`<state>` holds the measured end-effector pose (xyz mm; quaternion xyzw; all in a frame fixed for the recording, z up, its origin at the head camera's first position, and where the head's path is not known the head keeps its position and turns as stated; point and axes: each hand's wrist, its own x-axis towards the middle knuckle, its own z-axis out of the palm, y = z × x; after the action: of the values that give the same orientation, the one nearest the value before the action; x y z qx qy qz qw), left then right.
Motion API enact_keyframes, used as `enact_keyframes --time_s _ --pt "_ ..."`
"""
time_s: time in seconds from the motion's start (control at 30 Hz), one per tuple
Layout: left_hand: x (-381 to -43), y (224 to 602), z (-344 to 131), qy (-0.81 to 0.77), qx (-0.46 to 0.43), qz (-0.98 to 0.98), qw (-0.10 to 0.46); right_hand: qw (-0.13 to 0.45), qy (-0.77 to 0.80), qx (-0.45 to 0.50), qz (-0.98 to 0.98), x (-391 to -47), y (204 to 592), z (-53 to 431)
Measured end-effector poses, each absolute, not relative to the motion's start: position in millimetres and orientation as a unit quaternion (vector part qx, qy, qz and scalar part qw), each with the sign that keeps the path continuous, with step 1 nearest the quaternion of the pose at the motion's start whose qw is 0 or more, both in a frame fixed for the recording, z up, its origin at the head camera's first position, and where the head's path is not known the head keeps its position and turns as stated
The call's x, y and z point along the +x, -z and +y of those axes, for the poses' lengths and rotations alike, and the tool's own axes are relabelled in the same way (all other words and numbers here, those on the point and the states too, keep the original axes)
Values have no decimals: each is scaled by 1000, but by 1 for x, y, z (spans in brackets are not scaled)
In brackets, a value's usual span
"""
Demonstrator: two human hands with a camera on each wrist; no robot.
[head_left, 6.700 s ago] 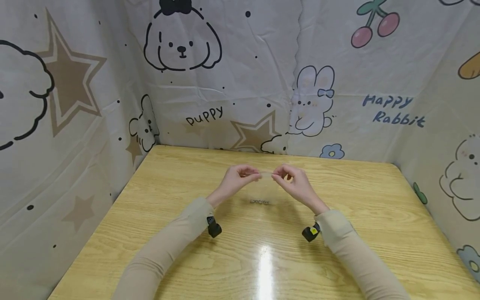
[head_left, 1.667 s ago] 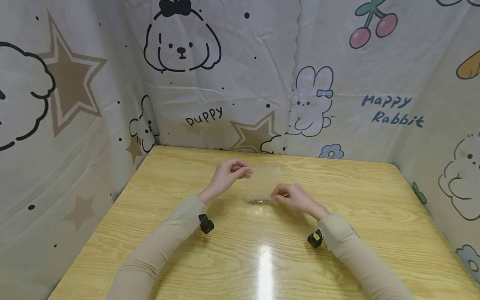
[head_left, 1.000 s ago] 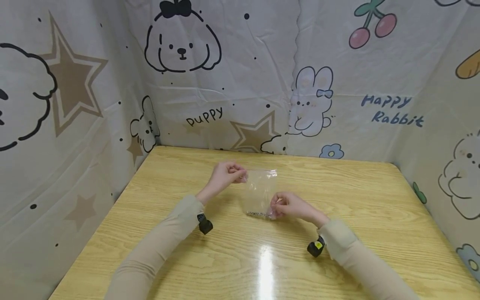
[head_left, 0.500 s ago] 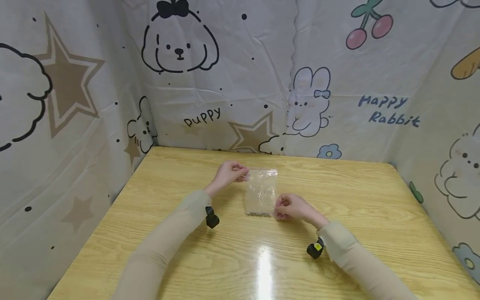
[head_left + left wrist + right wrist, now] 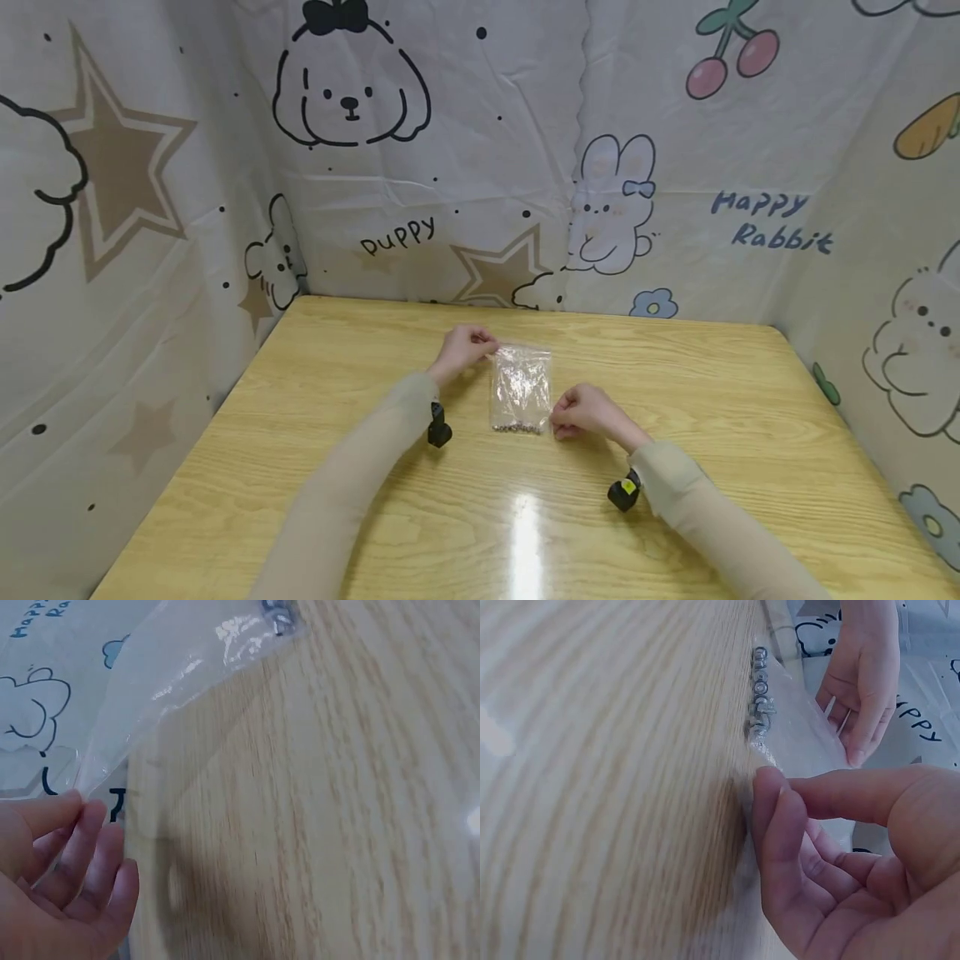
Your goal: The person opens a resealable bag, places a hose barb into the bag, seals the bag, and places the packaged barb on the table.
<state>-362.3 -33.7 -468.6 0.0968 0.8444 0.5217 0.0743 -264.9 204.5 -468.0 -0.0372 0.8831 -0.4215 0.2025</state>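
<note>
A clear plastic zip bag (image 5: 521, 387) is in the middle of the table, with a row of small metal pieces (image 5: 760, 690), like nuts or screws, along its bottom edge. My left hand (image 5: 467, 348) pinches its upper left corner between thumb and forefinger; the left wrist view shows the film (image 5: 161, 675) stretching away from those fingertips, raised over the wood. At the lower right corner, my right hand (image 5: 588, 411) pinches the film with thumb and forefinger, its other fingers curled.
The wooden table (image 5: 675, 500) reaches out around both hands. A printed cloth (image 5: 420, 183) hangs behind it and along both sides. Each sleeve carries a small black wrist camera (image 5: 439, 427).
Both hands earlier held the bag's top edge as it hung. Since then my right hand has gone down to the lower right corner, and the bag has come lower and flatter, towards me.
</note>
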Motion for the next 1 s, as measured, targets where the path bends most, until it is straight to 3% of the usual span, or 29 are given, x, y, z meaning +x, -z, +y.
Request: enact_keyframes --time_s 0.73,1.0 --pt "-372 481 -25 -356 103 928 37 230 393 -50 889 -274 464 207" --pt "-373 483 -29 -385 98 917 41 220 394 -47 891 -276 459 216"
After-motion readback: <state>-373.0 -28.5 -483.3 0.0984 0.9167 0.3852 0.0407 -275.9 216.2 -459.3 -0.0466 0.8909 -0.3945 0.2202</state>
